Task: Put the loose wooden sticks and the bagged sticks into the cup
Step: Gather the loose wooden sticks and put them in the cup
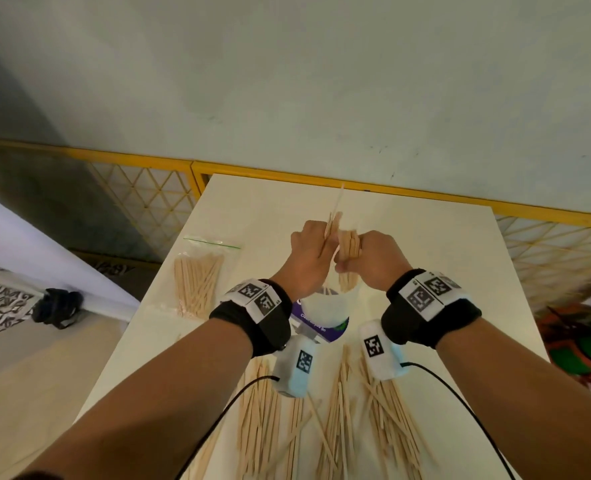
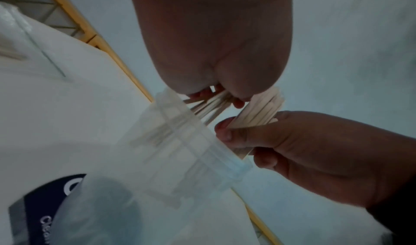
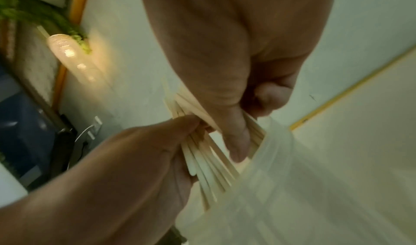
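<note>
Left hand (image 1: 308,252) clenched round a thin bunch of sticks (image 1: 332,225), raised over the translucent cup (image 1: 327,308) at mid-table. Right hand (image 1: 373,259) just beside, touching the left, gripping a thicker sheaf (image 1: 349,245) whose lower ends dip into the cup's mouth. Loose sticks (image 1: 335,420) spread in fanned heaps on the white table (image 1: 443,258) at the near edge. Bagged sticks (image 1: 197,271) lying flat left of the cup, well apart from both hands, bag untouched.

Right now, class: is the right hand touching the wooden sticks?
Touching. The left wrist view shows the right hand pinching a bundle of wooden sticks.
</note>
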`<state>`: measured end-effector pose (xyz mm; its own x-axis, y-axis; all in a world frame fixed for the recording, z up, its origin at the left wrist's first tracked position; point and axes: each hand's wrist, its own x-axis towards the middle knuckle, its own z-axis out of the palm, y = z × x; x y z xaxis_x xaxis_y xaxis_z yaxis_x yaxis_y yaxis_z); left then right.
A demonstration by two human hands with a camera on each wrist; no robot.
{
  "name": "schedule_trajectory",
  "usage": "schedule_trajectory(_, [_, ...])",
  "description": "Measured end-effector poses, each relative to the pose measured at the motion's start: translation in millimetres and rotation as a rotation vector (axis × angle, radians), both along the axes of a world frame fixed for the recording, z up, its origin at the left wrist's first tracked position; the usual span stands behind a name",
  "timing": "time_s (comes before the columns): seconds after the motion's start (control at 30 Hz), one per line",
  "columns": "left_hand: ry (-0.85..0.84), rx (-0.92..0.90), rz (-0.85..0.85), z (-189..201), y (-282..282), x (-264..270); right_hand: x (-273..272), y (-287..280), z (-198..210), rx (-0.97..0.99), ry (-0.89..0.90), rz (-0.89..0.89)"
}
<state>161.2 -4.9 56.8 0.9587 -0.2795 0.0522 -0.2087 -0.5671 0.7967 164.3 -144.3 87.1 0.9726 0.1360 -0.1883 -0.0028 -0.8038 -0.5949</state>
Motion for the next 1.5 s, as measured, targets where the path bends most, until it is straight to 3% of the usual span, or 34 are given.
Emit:
schedule_trajectory(0.13, [-0.112, 0.114, -0.035, 1.1, 0.3, 0.1, 0.7, -3.2, -0.3, -0.017, 0.004, -0.052])
schedule_trajectory(0.33, [0.015, 0.246, 0.063, 11.2, 6.4, 4.3, -3.2, -4.8, 12.7, -0.175, 0.066, 0.008])
schedule_trajectory(0.5, [0.128, 0.39, 0.078, 19.6, 10.8, 6.6, -12.4, -9.3, 24.6, -0.092, 0.062, -0.035])
schedule_trajectory(0.7, [-0.036, 0.248, 0.175, 36.2, 10.0, -22.4, -57.7, -38.5, 25.7, 0.083, -0.06, -0.181])
schedule_trajectory(0.83, [-0.2, 0.055, 0.206, 38.9, 2.3, -71.9, -104.6, -60.2, -4.7, 0.077, -0.016, -0.274])
schedule_trajectory(0.93, [-0.006, 0.103, 0.07, 16.8, -12.2, -113.4, -137.6, -70.7, -51.8, -0.099, 0.214, -0.268])
schedule_trajectory(1.0, [0.209, 0.343, -0.015, -17.0, -20.4, -134.0, -158.8, -68.7, -82.3, -0.274, 0.381, -0.218])
schedule_trajectory(1.07, [0.375, 0.566, -0.047, -55.1, -24.9, -151.0, -176.2, -61.3, -100.4, -0.353, 0.42, -0.228])
schedule_trajectory(1.13, [0.465, 0.626, 0.0, -79.9, -29.6, -166.6, -187.4, -54.0, -110.0, -0.363, 0.36, -0.276])
schedule_trajectory(1.23, [0.458, 0.654, 0.12, -95.2, -40.6, -180.6, -190.6, -47.7, -117.2, -0.364, 0.304, -0.302])
schedule_trajectory(1.4, [0.383, 0.796, 0.109, -95.3, -54.7, -182.1, -183.6, -47.7, -120.3, -0.276, 0.351, -0.3])
schedule_trajectory(1.5, [0.436, 0.753, 0.114, -93.9, -57.8, -181.0, -177.7, -51.8, -120.6, -0.293, 0.368, -0.284])
